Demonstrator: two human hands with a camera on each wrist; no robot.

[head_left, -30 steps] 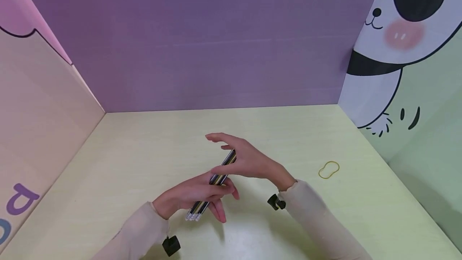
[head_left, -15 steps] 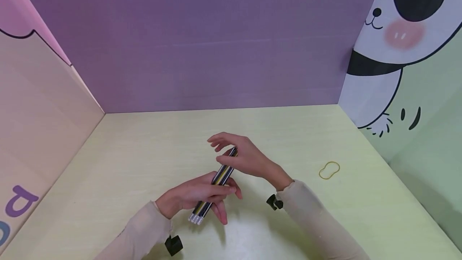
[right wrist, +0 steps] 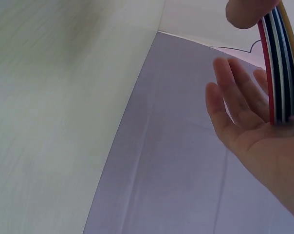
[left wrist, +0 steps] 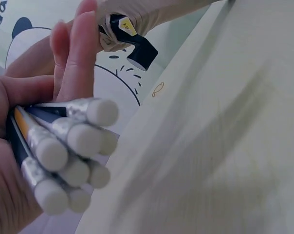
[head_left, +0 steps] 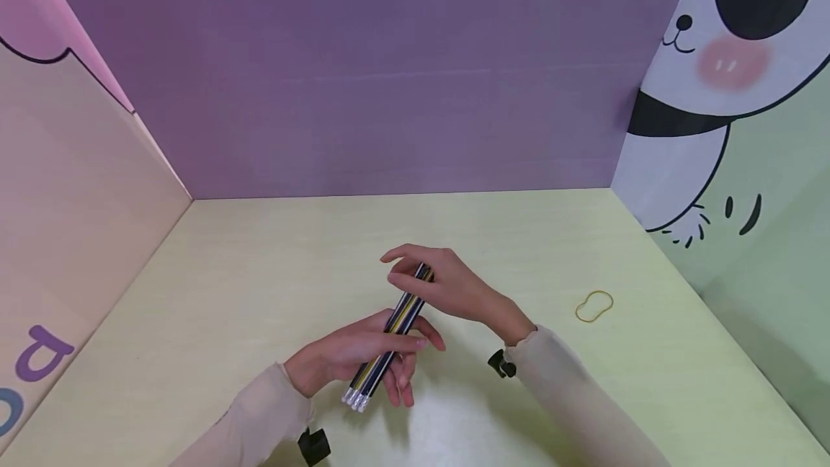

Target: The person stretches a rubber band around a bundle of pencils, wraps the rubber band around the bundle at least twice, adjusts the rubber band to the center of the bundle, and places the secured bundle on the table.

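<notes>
A bundle of several striped pencils (head_left: pixel 403 314) slants between the two hands, lower end toward the person. My left hand (head_left: pixel 363 348) grips it around the lower half, thumb across the front. White erasers (left wrist: pixel 83 140) stick out at uneven depths in the left wrist view. At the upper end is my right hand (head_left: pixel 450 287), thumb in front and fingers loosely extended beyond. The right wrist view shows those ends against the right palm (right wrist: pixel 264 141), its fingers spread and relaxed. A yellow rubber band (head_left: pixel 599 313) lies apart on the table to the right.
The pale table (head_left: pixel 272 258) ends at a purple back wall (head_left: pixel 402 92). A pinkish panel (head_left: pixel 78 164) stands on the left, and a green panel with a panda picture (head_left: pixel 739 157) on the right. Black wrist cameras (head_left: pixel 314 447) hang below the sleeves.
The right thumb has moved up along the pencils toward their upper end. Both hands and the bundle have shifted slightly right. More of the bundle's lower end shows below the left hand.
</notes>
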